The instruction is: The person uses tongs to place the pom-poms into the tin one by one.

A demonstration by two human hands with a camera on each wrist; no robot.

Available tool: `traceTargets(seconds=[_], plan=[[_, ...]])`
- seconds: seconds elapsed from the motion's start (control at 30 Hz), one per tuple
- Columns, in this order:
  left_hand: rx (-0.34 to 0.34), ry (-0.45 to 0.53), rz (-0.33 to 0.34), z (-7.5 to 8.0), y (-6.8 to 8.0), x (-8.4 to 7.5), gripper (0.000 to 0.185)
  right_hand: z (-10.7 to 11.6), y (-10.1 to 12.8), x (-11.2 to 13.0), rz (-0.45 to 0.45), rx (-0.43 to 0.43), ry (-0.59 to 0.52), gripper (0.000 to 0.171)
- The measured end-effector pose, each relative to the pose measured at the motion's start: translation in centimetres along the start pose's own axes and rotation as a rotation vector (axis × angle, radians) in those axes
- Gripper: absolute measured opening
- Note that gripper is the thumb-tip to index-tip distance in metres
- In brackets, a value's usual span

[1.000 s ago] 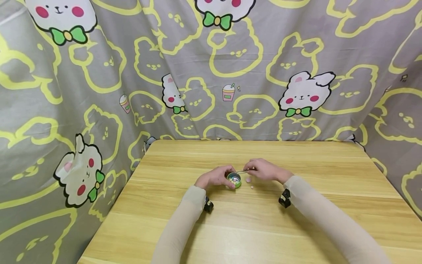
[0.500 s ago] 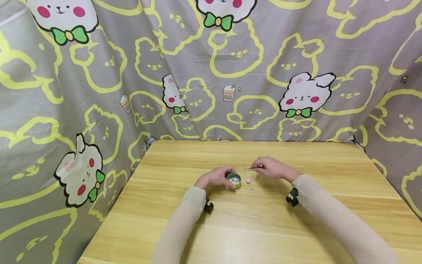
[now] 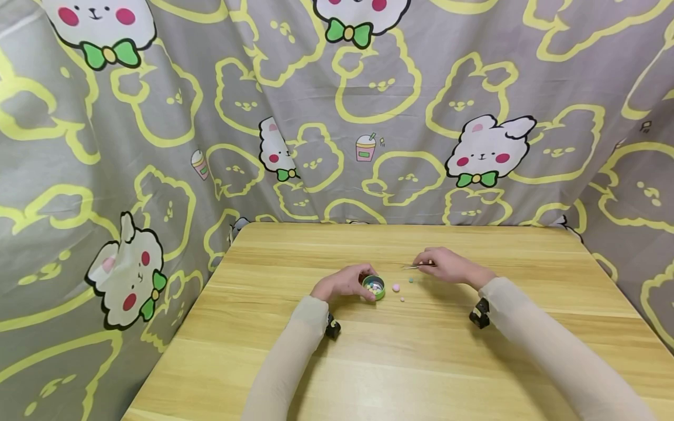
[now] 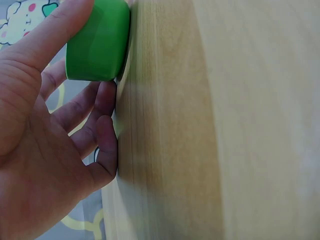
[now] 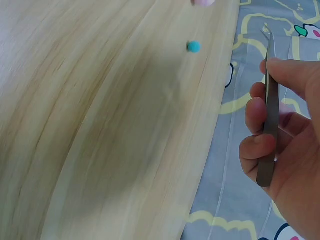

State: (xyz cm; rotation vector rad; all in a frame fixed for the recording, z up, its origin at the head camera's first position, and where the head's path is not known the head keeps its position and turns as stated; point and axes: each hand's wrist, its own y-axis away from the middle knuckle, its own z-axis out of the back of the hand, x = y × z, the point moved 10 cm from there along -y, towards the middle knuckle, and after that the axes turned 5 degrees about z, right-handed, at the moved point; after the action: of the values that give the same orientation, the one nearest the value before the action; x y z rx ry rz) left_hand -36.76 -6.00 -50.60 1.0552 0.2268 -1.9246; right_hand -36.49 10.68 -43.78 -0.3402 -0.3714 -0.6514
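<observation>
My left hand holds a small round green tin on the table, thumb on the near side and fingers behind. Inside the tin lie several small pastel balls. In the left wrist view the tin's green wall shows beside the thumb. My right hand grips metal tweezers with curved tips, which hold nothing and point left above the table. A teal ball sits just below the tweezers in the head view. Between it and the tin are a larger pink ball and a tiny pink ball.
The wooden table stretches out on all sides of the hands. Behind it and along both sides hangs a grey curtain with yellow outlines and white rabbits. A black wrist camera sits under the right sleeve.
My right hand has drawn back to the right with the tweezers, away from the tin. The teal ball now shows in the open on the table. My left hand and the tin have stayed put.
</observation>
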Motion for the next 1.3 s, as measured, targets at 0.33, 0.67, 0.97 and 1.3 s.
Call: traceTargets(seconds=[0.33,0.67,0.97,1.3], plan=[[-0.003,0.015,0.008,0.0,0.2,0.0,0.044,-0.2,1.0,-1.2,-0.024,0.012,0.023,0.014],[-0.005,0.013,0.005,0.1,0.1,-0.1,0.044,-0.8,1.6,-1.6,-0.006,0.017,0.042,0.012],[-0.003,-0.001,0.012,0.1,0.2,-0.1,0.043,-1.7,1.7,-2.2,-0.029,0.037,0.019,0.012],[0.000,-0.003,0.012,0.0,0.2,-0.1,0.044,-2.3,1.7,-2.9,-0.056,0.052,0.017,0.012]])
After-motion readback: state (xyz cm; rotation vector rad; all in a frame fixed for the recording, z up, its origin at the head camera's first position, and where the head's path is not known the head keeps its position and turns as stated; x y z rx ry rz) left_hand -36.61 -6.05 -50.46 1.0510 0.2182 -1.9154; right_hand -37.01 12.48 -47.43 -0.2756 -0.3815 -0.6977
